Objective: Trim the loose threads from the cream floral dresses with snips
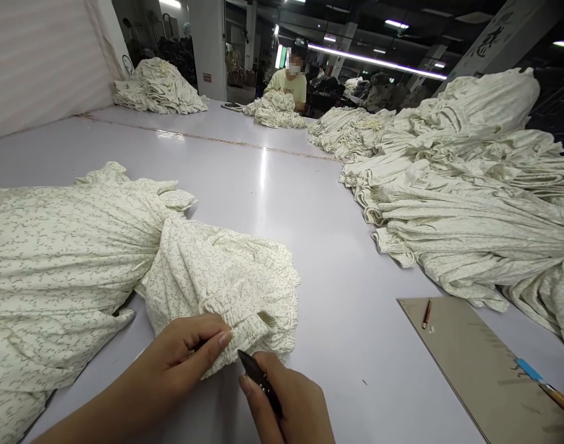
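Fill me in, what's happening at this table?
A person's left grip pinches bunched floral cloth on the table. The right grip holds a dark tool, its tip close to that cloth. More cloth lies at left, with piles at right beside a board. Another person is across the table.

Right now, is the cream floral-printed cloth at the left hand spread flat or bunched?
Bunched: the floral-printed cloth shows gathered, uneven folds; the left fingers pinch its edge.

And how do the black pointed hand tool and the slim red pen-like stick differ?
The black tool is gripped in the right hand, near the cream sprig-print cloth; the red stick lies untouched on the brown board. The tool looks broader, the stick thinner. Both are small and longish.
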Demonstrator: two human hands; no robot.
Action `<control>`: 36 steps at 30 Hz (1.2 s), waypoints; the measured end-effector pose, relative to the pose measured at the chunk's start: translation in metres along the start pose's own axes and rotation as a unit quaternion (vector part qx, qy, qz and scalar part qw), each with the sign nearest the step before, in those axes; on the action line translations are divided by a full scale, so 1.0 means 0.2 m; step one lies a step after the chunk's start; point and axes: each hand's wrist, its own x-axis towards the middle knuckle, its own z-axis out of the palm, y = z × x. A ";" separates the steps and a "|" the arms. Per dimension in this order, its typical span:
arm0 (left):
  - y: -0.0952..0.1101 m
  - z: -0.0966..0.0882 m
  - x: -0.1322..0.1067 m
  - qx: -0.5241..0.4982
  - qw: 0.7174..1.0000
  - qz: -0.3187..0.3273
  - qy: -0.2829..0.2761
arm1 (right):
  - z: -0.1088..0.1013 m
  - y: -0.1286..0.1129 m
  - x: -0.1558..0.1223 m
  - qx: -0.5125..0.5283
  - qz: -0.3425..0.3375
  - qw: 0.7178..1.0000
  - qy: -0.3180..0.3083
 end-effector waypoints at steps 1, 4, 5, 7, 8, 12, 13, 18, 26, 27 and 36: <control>0.00 0.00 0.00 0.002 1.000 0.000 -0.002 | -0.01 0.00 0.00 0.014 0.000 1.000 -0.009; 0.01 0.00 0.00 0.010 1.000 0.003 -0.010 | -0.02 0.00 0.01 0.041 -0.006 0.999 -0.030; 0.01 0.00 0.00 0.013 1.000 0.004 -0.012 | -0.02 0.00 0.01 0.044 -0.008 0.999 -0.030; 0.01 0.00 0.00 0.018 1.000 0.009 -0.014 | -0.01 0.00 0.01 0.045 -0.012 0.999 -0.029; 0.01 0.00 0.00 0.020 1.000 0.011 -0.014 | -0.01 0.00 0.01 0.044 -0.013 0.999 -0.030; 0.01 -0.01 -0.01 0.031 0.999 0.023 -0.027 | -0.03 0.00 0.02 0.059 -0.001 0.997 -0.044; 0.00 -0.02 -0.02 0.046 0.998 0.035 -0.030 | -0.04 -0.01 0.02 0.075 0.003 0.996 -0.044; -0.03 -0.02 -0.04 0.194 0.954 0.212 0.087 | -0.10 -0.01 0.06 0.204 0.055 0.977 -0.017; 0.03 0.04 -0.03 -0.242 0.959 -0.011 0.145 | 0.00 -0.02 0.10 0.257 -0.019 0.966 -0.028; 0.03 0.05 -0.02 -0.283 0.952 -0.027 0.117 | 0.01 -0.03 0.11 0.238 -0.038 0.970 -0.016; 0.00 0.07 -0.04 -0.259 0.961 -0.008 0.101 | 0.03 -0.08 0.10 0.120 -0.081 0.989 0.037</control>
